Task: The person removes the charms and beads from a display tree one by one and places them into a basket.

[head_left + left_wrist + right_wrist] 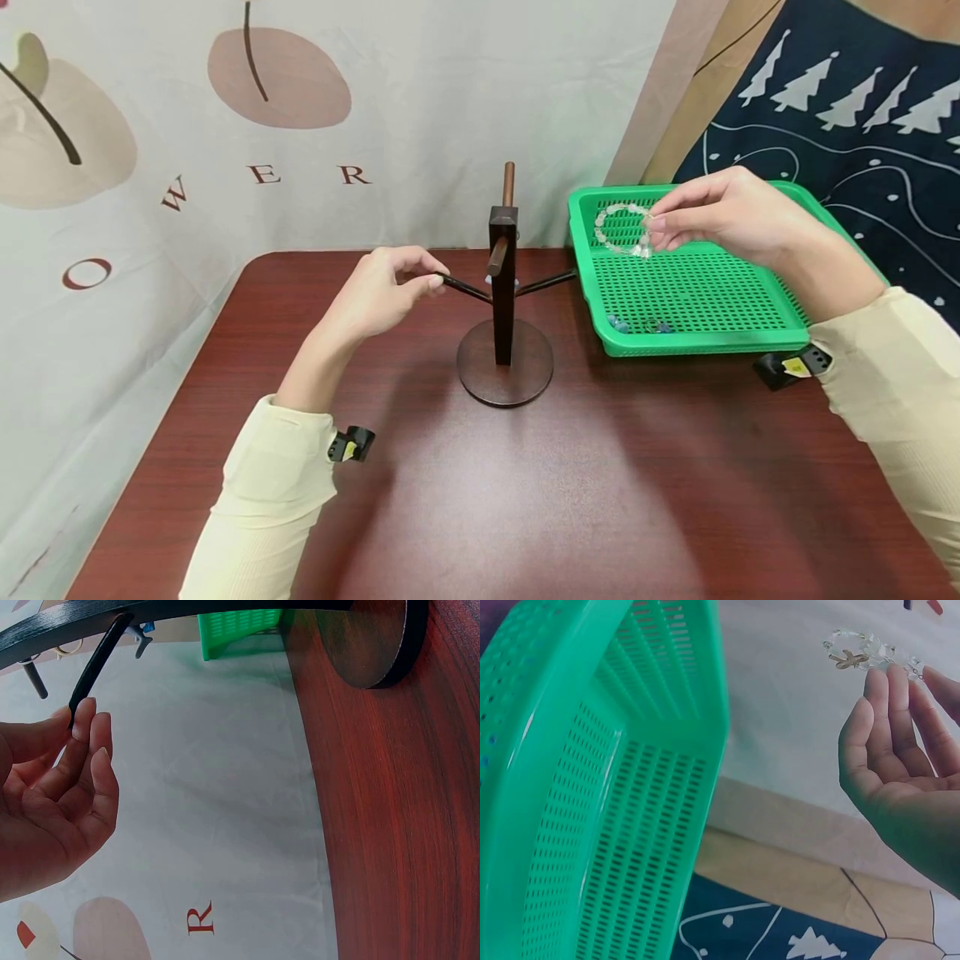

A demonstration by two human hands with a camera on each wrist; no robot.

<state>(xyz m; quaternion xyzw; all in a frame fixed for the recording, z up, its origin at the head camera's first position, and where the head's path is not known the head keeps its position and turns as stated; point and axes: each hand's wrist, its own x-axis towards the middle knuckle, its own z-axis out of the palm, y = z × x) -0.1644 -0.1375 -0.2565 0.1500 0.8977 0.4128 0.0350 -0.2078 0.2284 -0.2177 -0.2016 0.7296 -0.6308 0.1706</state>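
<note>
My left hand [375, 292] pinches the tip of a thin dark peg [468, 289] between thumb and fingers. That peg juts left from a dark wooden stand [504, 312] with a round base [525, 379]. My right hand [738, 221] holds a bracelet [601, 237] of clear and whitish beads between thumb and fingertips. The bracelet hangs as an open loop over the green basket [712, 343]. Seen from the right wrist, a gold-coloured charm [850, 660] shows on it. Small blue pieces [618, 323] and a dark blue beaded piece [663, 327] lie inside the basket's near edge.
Another peg [546, 282] reaches right from the stand toward the basket's rim, and thicker brown pegs [509, 183] stick out near its top. The left wrist view shows a small blue-grey item [140, 637] by the stand. A printed cloth [450, 125] hangs behind the reddish-brown table [480, 517].
</note>
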